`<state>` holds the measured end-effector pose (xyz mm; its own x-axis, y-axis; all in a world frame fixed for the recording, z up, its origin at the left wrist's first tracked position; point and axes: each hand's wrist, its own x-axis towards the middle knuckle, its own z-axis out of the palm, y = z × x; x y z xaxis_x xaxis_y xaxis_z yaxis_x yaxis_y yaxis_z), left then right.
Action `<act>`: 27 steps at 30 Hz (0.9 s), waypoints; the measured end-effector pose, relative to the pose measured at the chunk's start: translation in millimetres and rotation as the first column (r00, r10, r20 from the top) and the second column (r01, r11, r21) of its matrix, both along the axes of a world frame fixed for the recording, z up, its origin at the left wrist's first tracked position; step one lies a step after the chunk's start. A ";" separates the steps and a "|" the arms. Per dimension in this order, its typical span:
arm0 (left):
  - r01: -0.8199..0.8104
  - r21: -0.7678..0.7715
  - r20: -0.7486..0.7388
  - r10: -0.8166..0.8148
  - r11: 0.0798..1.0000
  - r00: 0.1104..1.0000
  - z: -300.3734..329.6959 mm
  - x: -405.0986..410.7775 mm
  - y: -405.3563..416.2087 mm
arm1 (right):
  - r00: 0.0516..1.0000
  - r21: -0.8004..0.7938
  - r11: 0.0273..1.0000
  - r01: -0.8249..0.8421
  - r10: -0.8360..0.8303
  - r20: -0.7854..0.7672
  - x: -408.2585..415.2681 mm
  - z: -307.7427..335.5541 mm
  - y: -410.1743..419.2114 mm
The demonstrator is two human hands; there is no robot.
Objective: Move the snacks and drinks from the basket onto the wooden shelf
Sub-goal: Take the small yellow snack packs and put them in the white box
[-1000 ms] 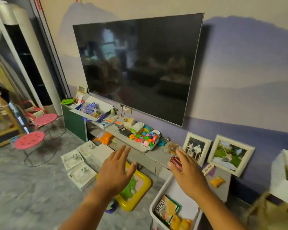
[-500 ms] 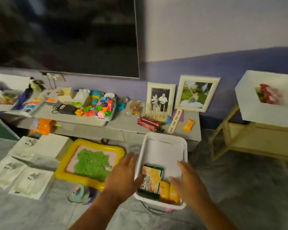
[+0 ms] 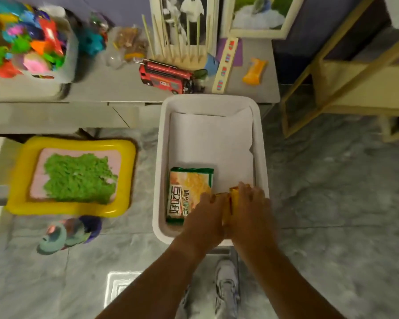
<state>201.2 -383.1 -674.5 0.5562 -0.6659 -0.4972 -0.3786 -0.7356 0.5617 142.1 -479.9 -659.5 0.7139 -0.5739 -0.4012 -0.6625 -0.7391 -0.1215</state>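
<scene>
Yellow packets [image 3: 229, 199] in the basket [image 3: 260, 143] near corner, gripped between left hand [image 3: 209, 212] and right hand [image 3: 251, 203], fingers curled round them, beside a green snack bag [image 3: 189, 189] lying flat, long axis toward the desk [image 3: 124, 88].

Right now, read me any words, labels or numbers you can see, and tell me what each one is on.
"好吃点": large white characters on the green snack packet in the white basket.
Smaller print beside them: too blurred to read.
Red toy bus, a small marking on its side: too small to read.
Long cream strip, red marks: unreadable.
</scene>
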 end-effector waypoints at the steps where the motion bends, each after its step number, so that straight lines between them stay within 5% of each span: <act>1: 0.007 0.036 0.078 -0.010 0.999 0.997 -3.9 -2.6 -2.8 | 0.999 -0.026 0.999 -0.033 0.032 -0.040 1.7 -1.3 1.5; 6: 0.035 0.115 0.263 -0.064 0.993 0.963 -16.8 3.0 -11.2 | 0.968 -0.022 0.990 -0.141 0.133 -0.211 8.7 -8.1 -6.3; 14: 0.027 -0.031 0.287 -0.017 0.999 0.958 -20.5 15.0 -2.1 | 0.984 0.035 0.987 -0.159 0.161 -0.076 12.4 1.5 -21.4; 17: -0.089 -0.201 0.055 0.102 0.976 0.993 -7.9 26.0 4.4 | 0.985 0.171 0.975 -0.142 0.122 0.124 2.8 9.5 -29.7; 21: -0.224 -0.404 -0.192 0.157 0.887 0.969 38.8 40.8 8.7 | 0.914 0.497 0.865 -0.060 -0.152 0.375 -2.8 53.2 -49.3; 27: -0.366 -0.456 -0.394 0.185 0.811 0.900 177.6 52.8 -31.9 | 0.799 0.515 0.850 -0.109 -0.233 0.554 -15.7 151.1 -94.1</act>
<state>254.0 -415.0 -496.9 0.6278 -0.7132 -0.3119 0.0605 -0.3548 0.9330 126.5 -574.0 -508.4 0.8702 -0.4651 -0.1626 -0.3771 -0.4164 -0.8273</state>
